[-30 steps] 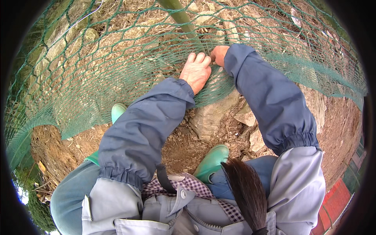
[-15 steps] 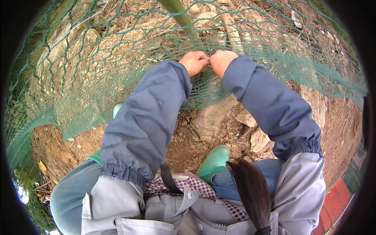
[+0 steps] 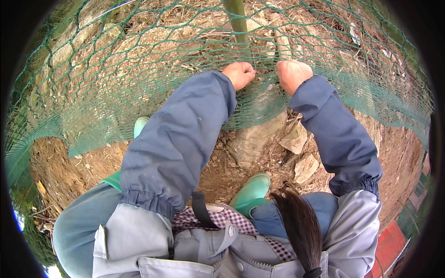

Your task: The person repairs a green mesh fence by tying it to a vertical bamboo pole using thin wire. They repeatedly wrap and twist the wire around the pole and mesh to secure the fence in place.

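Green netting (image 3: 99, 139) stretches across in front of me, wide-meshed higher up and bunched finely toward its lower edge. At that bunched band, just below a green pole (image 3: 238, 23), my left hand (image 3: 239, 75) is closed, fingertips pinched. My right hand (image 3: 294, 75) is closed too, a short gap to the right, its back turned up and its fingertips mostly hidden. Both hands are against the mesh. Whatever thin thing they pinch, net strand or tie, is too small to make out. Blue-grey sleeve covers reach up both forearms.
Under the net's lower edge a large stone (image 3: 250, 141) sits in dry soil, with flat rocks (image 3: 306, 167) to its right. My green boot (image 3: 250, 192) is planted close below. Straw and stones lie behind the mesh. Something red (image 3: 389, 245) shows at the lower right.
My hands, nearly touching before, have moved apart, the right one going right. The pole and net sit further right and slightly changed in view.
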Motion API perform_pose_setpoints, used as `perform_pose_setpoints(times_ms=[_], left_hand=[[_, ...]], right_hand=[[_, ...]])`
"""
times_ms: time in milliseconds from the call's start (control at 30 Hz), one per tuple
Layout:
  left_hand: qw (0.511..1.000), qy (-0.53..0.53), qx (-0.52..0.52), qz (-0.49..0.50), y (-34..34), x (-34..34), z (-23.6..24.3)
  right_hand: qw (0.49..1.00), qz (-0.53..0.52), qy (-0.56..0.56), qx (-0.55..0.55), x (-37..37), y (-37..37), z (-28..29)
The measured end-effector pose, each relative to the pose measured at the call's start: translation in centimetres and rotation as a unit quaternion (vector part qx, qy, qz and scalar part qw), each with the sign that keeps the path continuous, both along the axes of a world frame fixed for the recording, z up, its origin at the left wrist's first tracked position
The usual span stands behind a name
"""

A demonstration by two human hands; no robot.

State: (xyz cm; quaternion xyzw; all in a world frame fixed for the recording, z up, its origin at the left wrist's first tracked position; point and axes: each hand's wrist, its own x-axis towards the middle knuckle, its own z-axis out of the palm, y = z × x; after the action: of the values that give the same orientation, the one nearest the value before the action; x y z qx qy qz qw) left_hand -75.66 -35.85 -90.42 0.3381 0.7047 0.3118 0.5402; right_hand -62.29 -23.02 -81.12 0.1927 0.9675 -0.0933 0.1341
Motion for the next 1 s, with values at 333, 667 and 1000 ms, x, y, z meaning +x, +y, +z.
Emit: perform_pose_setpoints(times_ms=[333,667,1000], left_hand=[[1.000,0.021,0.022,-0.005,-0.1,0.1,-0.4],[0.998,0.042,0.044,0.011,-0.3,0.5,0.2],[0.999,0.030,0.025,0.008,-0.2,0.4,0.5]], right_hand=[[0.983,-0.088,0.066,-0.150,1.2,-0.2,-1.4],[0.915,-0.243,-0.006,-0.321,0.0,0.7,-6.5],[0.864,-0.320,0.063,-0.384,1.4,-0.7,-6.4]])
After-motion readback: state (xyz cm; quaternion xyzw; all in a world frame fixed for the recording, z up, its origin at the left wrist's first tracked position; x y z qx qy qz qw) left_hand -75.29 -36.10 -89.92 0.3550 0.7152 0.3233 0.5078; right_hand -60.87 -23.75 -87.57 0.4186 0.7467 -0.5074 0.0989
